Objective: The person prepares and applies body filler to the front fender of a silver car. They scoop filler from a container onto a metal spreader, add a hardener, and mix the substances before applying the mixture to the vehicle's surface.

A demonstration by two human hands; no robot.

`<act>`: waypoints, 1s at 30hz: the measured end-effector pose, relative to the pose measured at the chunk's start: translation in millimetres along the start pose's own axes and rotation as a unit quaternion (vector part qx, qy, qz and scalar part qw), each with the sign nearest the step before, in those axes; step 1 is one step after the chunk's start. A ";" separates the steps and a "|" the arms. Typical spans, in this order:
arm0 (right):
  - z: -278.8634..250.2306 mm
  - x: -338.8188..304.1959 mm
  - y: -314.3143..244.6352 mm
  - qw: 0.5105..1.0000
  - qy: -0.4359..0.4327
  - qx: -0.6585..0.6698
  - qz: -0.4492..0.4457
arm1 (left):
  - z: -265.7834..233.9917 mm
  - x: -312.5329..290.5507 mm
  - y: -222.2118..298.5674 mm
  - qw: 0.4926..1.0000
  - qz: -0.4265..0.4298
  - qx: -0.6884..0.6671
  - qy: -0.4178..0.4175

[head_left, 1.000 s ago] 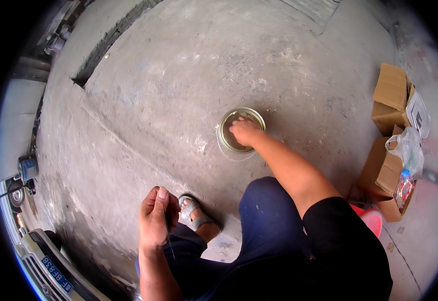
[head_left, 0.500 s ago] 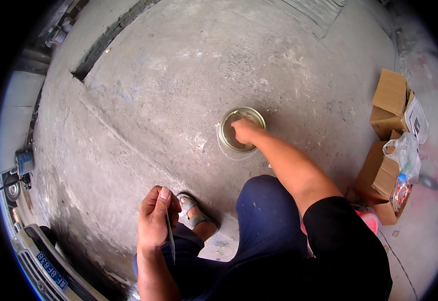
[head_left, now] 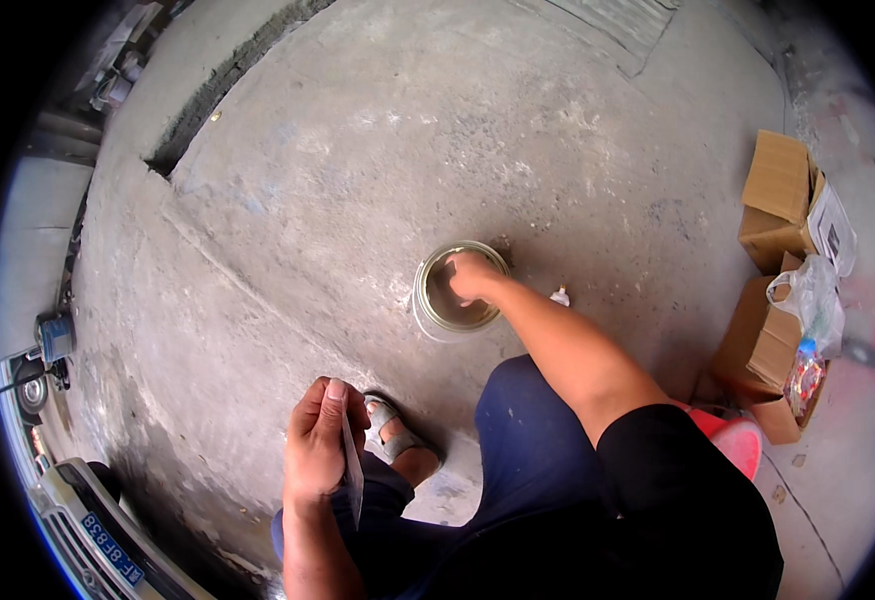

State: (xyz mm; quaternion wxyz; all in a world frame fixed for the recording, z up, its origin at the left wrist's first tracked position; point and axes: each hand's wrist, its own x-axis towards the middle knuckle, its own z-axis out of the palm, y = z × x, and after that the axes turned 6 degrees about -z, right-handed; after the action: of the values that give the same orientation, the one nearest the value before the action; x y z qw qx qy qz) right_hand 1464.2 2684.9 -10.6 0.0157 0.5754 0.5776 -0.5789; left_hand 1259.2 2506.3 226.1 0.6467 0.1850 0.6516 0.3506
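A round metal can (head_left: 420, 290) with a wire handle stands on the concrete floor in front of my right knee. Inside its mouth is my right hand (head_left: 471, 278), closed, with the fingertips bent down out of sight. Whatever those fingers grip is hidden. My left hand (head_left: 319, 425) is raised above my left leg, thumb and fingers pinched on a thin flat grey sheet (head_left: 353, 470) that hangs down edge-on. A small white tube-like item (head_left: 560, 296) lies on the floor to the right of the can, beside my right forearm.
At the right stand opened cardboard boxes (head_left: 775, 185) with a plastic bag (head_left: 815, 300) and a bottle (head_left: 805, 370). A red basin (head_left: 735, 440) is behind my right arm. A car front (head_left: 87, 530) is at lower left, and a floor channel (head_left: 222, 90) runs at upper left.
The can has shifted left and nearer to me, with my right hand inside it. The small white item now shows more fully. My left hand still pinches the sheet, which has turned slightly.
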 end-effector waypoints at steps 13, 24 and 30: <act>28.0 -3.1 21.0 0.997 0.019 0.067 -0.018 | -4.4 6.9 -26.2 0.996 0.074 0.041 0.031; -16.3 -69.0 4.4 0.992 0.052 0.082 -0.075 | 0.0 9.5 -14.6 0.998 0.053 -0.025 0.021; -45.5 -128.4 -4.9 0.977 0.091 -0.043 -0.186 | 3.2 13.3 -3.8 0.998 0.041 -0.041 -0.024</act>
State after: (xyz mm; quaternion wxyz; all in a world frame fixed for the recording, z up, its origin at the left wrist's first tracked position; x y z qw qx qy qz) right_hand 1533.6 2634.7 95.4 -0.1203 0.5066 0.6979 -0.4917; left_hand 1261.8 2513.6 214.2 0.6543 0.1930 0.6130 0.3987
